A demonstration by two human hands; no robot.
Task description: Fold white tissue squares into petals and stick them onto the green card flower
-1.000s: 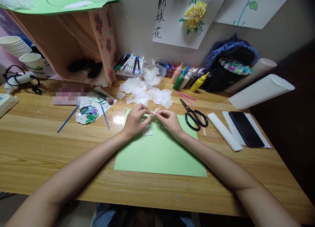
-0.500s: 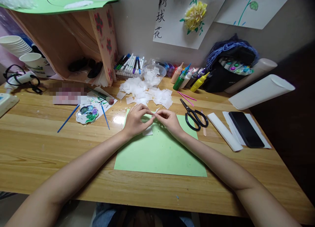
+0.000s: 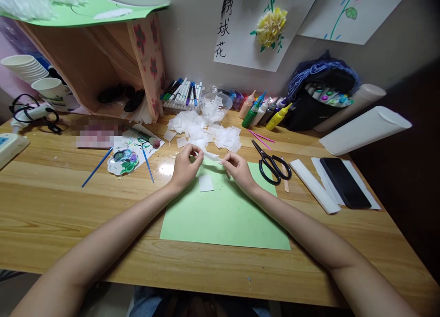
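Note:
Both my hands hover over the far edge of a green paper sheet [image 3: 227, 216] on the wooden desk. My left hand [image 3: 185, 166] and my right hand [image 3: 237, 166] each pinch one end of a small white tissue piece [image 3: 211, 156] stretched between them. One loose white tissue square [image 3: 206, 183] lies flat on the green sheet just below my hands. A heap of white tissue squares [image 3: 202, 131] sits behind them, close to my fingertips.
Black scissors [image 3: 271, 163] lie right of my right hand, a black phone [image 3: 344, 183] farther right. A paint palette [image 3: 123, 160] and blue brushes [image 3: 96, 166] are at left. Marker pens [image 3: 182, 90], a clear bowl [image 3: 216, 105] and paint bottles [image 3: 263, 111] line the wall.
My hands have drawn apart, pulling the tissue piece out lengthwise between them. The loose square on the green sheet now shows fully.

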